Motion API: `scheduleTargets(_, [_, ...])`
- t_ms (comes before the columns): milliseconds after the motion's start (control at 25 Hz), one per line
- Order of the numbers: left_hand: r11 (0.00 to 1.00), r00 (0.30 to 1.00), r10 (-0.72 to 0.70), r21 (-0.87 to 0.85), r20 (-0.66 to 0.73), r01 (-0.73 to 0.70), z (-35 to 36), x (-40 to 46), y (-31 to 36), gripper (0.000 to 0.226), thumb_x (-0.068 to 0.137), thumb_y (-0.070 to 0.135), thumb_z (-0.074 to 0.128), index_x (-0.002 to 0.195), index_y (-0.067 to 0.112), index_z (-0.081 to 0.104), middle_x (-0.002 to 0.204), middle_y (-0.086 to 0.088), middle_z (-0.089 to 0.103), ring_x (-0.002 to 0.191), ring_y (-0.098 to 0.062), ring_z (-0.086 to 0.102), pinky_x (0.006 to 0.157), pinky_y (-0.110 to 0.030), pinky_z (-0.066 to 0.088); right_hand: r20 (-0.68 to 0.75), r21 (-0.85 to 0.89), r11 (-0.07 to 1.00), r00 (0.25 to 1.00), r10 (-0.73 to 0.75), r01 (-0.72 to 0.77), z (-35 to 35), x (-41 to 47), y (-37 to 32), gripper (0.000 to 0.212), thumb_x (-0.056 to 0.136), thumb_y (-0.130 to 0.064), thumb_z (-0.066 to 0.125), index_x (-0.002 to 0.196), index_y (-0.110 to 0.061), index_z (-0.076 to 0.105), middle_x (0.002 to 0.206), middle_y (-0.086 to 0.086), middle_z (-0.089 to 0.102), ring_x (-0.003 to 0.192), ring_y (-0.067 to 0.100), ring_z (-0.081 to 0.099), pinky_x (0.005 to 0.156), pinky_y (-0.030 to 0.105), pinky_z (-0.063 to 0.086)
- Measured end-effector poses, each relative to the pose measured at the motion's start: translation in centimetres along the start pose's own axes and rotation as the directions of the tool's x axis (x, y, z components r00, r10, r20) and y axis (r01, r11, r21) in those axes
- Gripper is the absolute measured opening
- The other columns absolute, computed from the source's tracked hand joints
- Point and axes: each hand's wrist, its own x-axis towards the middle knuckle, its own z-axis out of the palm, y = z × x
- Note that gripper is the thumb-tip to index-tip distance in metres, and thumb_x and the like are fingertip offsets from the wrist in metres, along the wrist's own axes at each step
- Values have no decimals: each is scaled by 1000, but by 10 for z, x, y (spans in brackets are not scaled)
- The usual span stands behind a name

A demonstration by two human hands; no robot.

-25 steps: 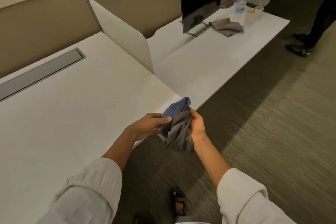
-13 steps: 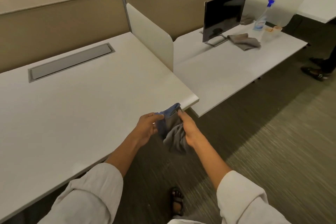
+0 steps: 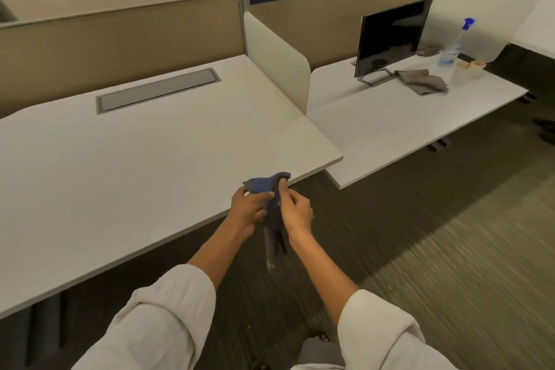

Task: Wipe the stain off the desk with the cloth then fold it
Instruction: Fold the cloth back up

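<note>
A blue-grey cloth (image 3: 271, 201) is held bunched between both hands in the air, just past the near edge of the white desk (image 3: 135, 165), with its lower end hanging down between the wrists. The left hand (image 3: 249, 211) is closed on the cloth with thumb and fingers pinched on its upper part, and the right hand (image 3: 295, 211) is likewise closed on it, fingers curled around the top fold. On the next desk (image 3: 390, 126), well apart, a monitor (image 3: 390, 36), a grey rag (image 3: 422, 81) and a spray bottle (image 3: 452, 45) are seen.
</note>
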Motion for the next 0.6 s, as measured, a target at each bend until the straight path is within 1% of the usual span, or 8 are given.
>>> scheduleTargets(80, [998, 1000, -5, -65, -6, 5, -1, -5, 7, 52, 81, 6, 72, 129, 7, 55, 122, -17, 65, 110, -36, 64, 80, -40, 59, 177, 35, 999, 983, -43, 37, -6, -4, 9, 40, 75, -68, 67, 88, -31, 75, 90, 0, 75, 90, 20, 70, 84, 43, 59])
scheduleTargets(160, [995, 1000, -12, -103, -23, 9, 2, -9, 13, 47, 88, 13, 68, 131, 6, 54, 125, -17, 63, 112, -39, 62, 91, -50, 55, 287, 34, 997, 955, -73, 66, -19, -3, 13, 25, 83, -45, 73, 98, -26, 75, 95, 6, 75, 97, 23, 70, 91, 49, 56])
scheduleTargets(200, [995, 999, -13, -98, -42, 9, 2, -9, 15, 43, 91, 16, 64, 132, 5, 54, 125, -17, 63, 112, -40, 62, 93, -53, 54, 337, 56, 997, 939, -73, 58, -27, -1, 13, 21, 88, -34, 71, 104, -21, 75, 99, 8, 76, 100, 24, 70, 95, 49, 54])
scheduleTargets(280, [998, 991, -19, -67, -130, 10, 5, -9, 20, 38, 95, 17, 59, 130, 2, 54, 122, -17, 62, 111, -39, 62, 94, -54, 52, 449, 112, 994, 892, -52, 2, -45, 3, 13, 25, 94, -27, 63, 114, -14, 72, 108, 9, 75, 108, 24, 68, 100, 46, 51])
scheduleTargets(360, [997, 968, -47, -67, -247, 31, 6, -12, 27, 27, 93, 18, 57, 115, 2, 60, 107, -16, 65, 98, -32, 64, 86, -45, 54, 516, 113, 991, 856, 7, -77, -68, 7, 9, 25, 96, -29, 59, 112, -15, 71, 109, 8, 74, 110, 25, 67, 100, 46, 50])
scheduleTargets(480, [999, 953, -8, -40, -303, -4, 0, -14, 27, 8, 83, 16, 56, 83, 12, 63, 73, -4, 61, 71, -20, 57, 62, -31, 45, 379, -43, 999, 925, 27, -11, -97, 15, -5, 26, 98, -31, 55, 101, -10, 70, 93, 11, 74, 91, 26, 70, 86, 40, 55])
scheduleTargets(560, [999, 935, 41, 38, -352, -29, -3, -17, 17, 9, 80, 15, 58, 84, 9, 64, 72, -4, 61, 72, -21, 57, 58, -29, 43, 201, -178, 983, 980, -10, 46, -116, 21, -11, 35, 98, -34, 56, 93, -1, 67, 84, 16, 68, 82, 28, 65, 75, 39, 52])
scheduleTargets(600, [995, 924, 74, 91, -376, -43, -4, -19, 11, 11, 81, 15, 58, 87, 9, 65, 77, -4, 62, 77, -21, 58, 60, -29, 44, 137, -220, 974, 990, -31, 61, -124, 23, -13, 37, 98, -34, 57, 90, 1, 66, 83, 17, 67, 81, 29, 65, 75, 40, 53])
